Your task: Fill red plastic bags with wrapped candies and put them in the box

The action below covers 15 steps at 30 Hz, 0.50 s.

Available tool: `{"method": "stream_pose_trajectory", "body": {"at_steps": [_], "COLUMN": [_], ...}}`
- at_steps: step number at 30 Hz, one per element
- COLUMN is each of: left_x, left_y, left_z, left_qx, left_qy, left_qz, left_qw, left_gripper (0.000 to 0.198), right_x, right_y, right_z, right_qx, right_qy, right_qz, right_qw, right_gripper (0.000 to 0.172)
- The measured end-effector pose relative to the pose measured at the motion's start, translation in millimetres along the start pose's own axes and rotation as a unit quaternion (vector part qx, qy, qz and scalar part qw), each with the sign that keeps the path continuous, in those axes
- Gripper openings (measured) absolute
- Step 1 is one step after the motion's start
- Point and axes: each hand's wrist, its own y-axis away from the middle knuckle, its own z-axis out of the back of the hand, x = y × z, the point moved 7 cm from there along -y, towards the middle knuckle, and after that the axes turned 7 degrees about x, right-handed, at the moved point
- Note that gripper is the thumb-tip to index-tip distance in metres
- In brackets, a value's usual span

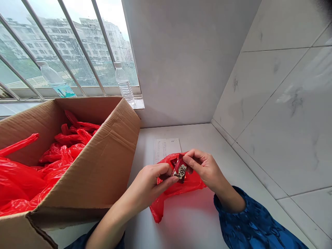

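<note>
- Step in hand, as I judge it: a small dark-red packet point(179, 171) is held at the mouth of a red plastic bag point(176, 192), which lies on the white counter point(197, 221), near and middle.
- The left hand point(153, 181) is curled, pinching the packet's lower edge and some of the bag's film.
- The right hand point(204, 169) pinches the packet's upper corner with its fingertips.
- Shifting the packet calls for a firm pinch and a wide bag mouth.
- The open cardboard box point(109, 162) on the left holds a heap of red bags point(59, 152).
- I cannot tell what else the bag on the counter holds.

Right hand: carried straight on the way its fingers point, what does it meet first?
The right hand points left and pinches the small red packet. Pushed on, it would likely meet the left hand, which grips the packet's other side, though depth is hard to judge.
</note>
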Motion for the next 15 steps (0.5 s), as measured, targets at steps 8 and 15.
{"method": "stream_pose_trajectory", "body": {"at_steps": [8,15], "left_x": [5.6,8.4], "left_y": [-3.2,-3.5], "left_z": [5.4,9.4], "left_qx": [-0.039,-0.093], "left_qy": [0.075,0.101], "left_qz": [0.014,-0.005], "left_qw": [0.996,0.991], "left_gripper": [0.031,0.034], "right_x": [0.3,0.2], "right_y": [2.7,3.1], "right_z": [-12.5,-12.2], "right_qx": [0.081,0.085], "right_qy": [0.031,0.007], "right_qz": [0.014,-0.005], "right_qw": [0.996,0.996], "right_gripper": [0.017,0.032]}}
